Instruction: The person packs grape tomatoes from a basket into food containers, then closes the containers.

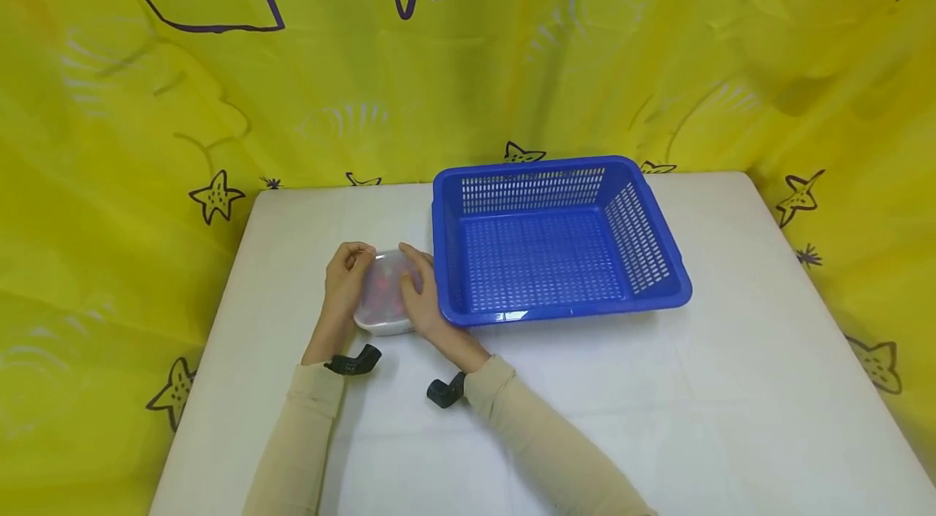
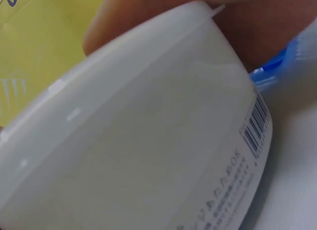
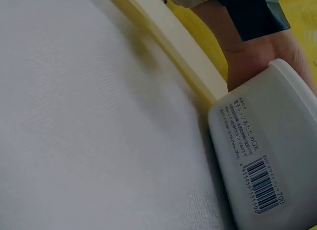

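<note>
A white plastic food container (image 1: 385,327) with a translucent lid (image 1: 387,272) sits on the table, and reddish pieces show faintly through the lid. On its left side, my left hand (image 1: 344,280) grips the lid edge with bent fingers. My right hand (image 1: 424,301) holds the opposite side, thumb over the lid and fingers partly hidden behind the rim. A printed label with a barcode (image 3: 262,185) marks the container's side in the right wrist view. In the left wrist view the container wall (image 2: 143,141) fills most of the picture.
A blue perforated plastic basket (image 1: 563,310) stands just right of my right hand, with its bottom bare. The white-covered table (image 1: 695,418) reaches back to a yellow curtain (image 1: 468,77) with drawn stars. Dark bands with camera mounts (image 1: 357,362) are on both wrists.
</note>
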A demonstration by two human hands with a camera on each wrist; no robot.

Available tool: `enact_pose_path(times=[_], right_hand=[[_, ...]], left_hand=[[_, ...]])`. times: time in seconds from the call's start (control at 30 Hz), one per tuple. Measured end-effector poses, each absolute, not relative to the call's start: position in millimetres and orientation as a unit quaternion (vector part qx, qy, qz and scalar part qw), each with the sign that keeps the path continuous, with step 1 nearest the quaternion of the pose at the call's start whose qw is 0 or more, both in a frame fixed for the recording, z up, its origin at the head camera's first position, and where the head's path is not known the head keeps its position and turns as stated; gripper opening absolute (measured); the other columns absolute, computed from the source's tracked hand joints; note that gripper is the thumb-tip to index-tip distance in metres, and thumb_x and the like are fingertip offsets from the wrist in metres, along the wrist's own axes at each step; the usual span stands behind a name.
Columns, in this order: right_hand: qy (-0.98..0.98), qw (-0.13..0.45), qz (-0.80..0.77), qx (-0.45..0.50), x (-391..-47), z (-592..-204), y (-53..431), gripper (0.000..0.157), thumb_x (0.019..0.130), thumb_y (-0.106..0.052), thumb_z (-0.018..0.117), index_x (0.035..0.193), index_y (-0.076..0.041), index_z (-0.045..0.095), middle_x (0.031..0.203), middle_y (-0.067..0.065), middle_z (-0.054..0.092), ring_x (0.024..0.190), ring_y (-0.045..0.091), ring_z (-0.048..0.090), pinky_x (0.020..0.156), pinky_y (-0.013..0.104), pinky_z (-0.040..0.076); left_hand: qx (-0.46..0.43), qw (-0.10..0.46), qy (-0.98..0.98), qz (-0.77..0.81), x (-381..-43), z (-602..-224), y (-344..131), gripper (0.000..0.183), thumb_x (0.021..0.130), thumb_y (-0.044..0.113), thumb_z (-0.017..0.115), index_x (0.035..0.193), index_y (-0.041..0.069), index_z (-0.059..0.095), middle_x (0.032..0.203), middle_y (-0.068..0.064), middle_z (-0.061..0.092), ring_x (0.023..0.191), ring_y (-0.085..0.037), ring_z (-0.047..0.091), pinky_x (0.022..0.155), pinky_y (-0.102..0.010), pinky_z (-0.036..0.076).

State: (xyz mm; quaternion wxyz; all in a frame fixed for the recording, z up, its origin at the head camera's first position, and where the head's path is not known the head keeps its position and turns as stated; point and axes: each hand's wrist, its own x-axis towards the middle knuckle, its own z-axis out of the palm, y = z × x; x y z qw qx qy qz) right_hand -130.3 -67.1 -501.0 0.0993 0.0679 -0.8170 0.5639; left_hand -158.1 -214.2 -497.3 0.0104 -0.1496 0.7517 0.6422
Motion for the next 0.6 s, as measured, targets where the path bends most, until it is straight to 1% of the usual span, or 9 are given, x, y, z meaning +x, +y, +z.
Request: enact_pose_path(times=[0.1,0.17,0.23,0.27,0.37,0.43,0.47,0.53,0.6], right_hand=[[-0.812,0.099,0.572,0.062,-131,-502,-67,0.044,0.094,-0.009,0.052,0.138,-0.012,0.057,0.135,0.013,0.06,0.13,0.029,0.053,0.113,0.042,0.041],[-0.798,0.087,0.594,0.054,-130,-504,-66,0.046,0.096,-0.009,0.049,0.142,-0.012,0.052,0.142,0.013,0.055,0.136,0.03,0.047,0.117,0.043,0.037],[-0.784,0.064,0.617,0.027,-128,-506,-65,0.048,0.099,-0.013,0.044,0.146,-0.011,0.045,0.15,0.014,0.048,0.143,0.03,0.04,0.121,0.044,0.031],[-0.774,0.052,0.631,0.015,-127,-508,-65,0.047,0.1,-0.015,0.043,0.147,-0.009,0.044,0.151,0.014,0.046,0.144,0.031,0.038,0.122,0.045,0.029],[-0.741,0.021,0.67,-0.019,-126,-510,-64,0.046,0.104,-0.023,0.038,0.146,-0.005,0.043,0.151,0.016,0.046,0.143,0.031,0.039,0.122,0.045,0.029],[-0.725,0.016,0.688,-0.028,-125,-512,-63,0.045,0.105,-0.027,0.037,0.142,-0.003,0.048,0.145,0.017,0.052,0.138,0.031,0.046,0.119,0.044,0.034],[-0.718,0.016,0.696,-0.027,-124,-513,-63,0.044,0.105,-0.026,0.037,0.139,-0.002,0.05,0.142,0.017,0.054,0.135,0.031,0.048,0.118,0.044,0.036],[-0.711,0.012,0.703,-0.034,-123,-513,-62,0.044,0.105,-0.028,0.038,0.139,-0.004,0.051,0.142,0.015,0.055,0.136,0.029,0.048,0.118,0.043,0.036],[-0.714,0.013,0.699,-0.038,-122,-513,-62,0.043,0.105,-0.028,0.039,0.139,-0.005,0.052,0.14,0.015,0.056,0.134,0.029,0.049,0.117,0.043,0.038]], left_hand=[[-0.145,-0.009,0.762,0.631,-158,-498,-214,0.029,0.097,0.036,0.06,0.113,0.011,0.059,0.094,0.008,0.06,0.087,-0.006,0.055,0.073,-0.017,0.047],[-0.145,-0.02,0.764,0.628,-157,-499,-212,0.03,0.096,0.037,0.061,0.111,0.01,0.06,0.095,0.006,0.061,0.086,-0.006,0.057,0.072,-0.016,0.048],[-0.146,-0.032,0.767,0.624,-157,-500,-211,0.032,0.096,0.038,0.062,0.11,0.01,0.062,0.095,0.005,0.063,0.084,-0.006,0.058,0.07,-0.016,0.048],[-0.147,-0.038,0.769,0.621,-157,-500,-211,0.033,0.096,0.04,0.061,0.11,0.01,0.063,0.094,0.005,0.063,0.083,-0.006,0.057,0.069,-0.017,0.048],[-0.145,-0.054,0.769,0.62,-156,-500,-211,0.038,0.098,0.043,0.056,0.11,0.007,0.064,0.091,0.006,0.064,0.082,-0.007,0.056,0.069,-0.019,0.046],[-0.146,-0.058,0.769,0.62,-155,-501,-212,0.042,0.099,0.045,0.053,0.11,0.007,0.064,0.09,0.007,0.064,0.083,-0.008,0.056,0.07,-0.02,0.046],[-0.147,-0.057,0.766,0.623,-154,-500,-212,0.042,0.1,0.045,0.052,0.111,0.006,0.064,0.091,0.007,0.065,0.084,-0.008,0.056,0.071,-0.02,0.046],[-0.149,-0.055,0.763,0.627,-153,-499,-213,0.042,0.1,0.043,0.053,0.112,0.005,0.064,0.093,0.007,0.066,0.087,-0.007,0.057,0.073,-0.019,0.046],[-0.15,-0.054,0.759,0.632,-151,-494,-213,0.039,0.1,0.039,0.055,0.113,0.004,0.064,0.092,0.005,0.066,0.085,-0.007,0.058,0.073,-0.018,0.048]])
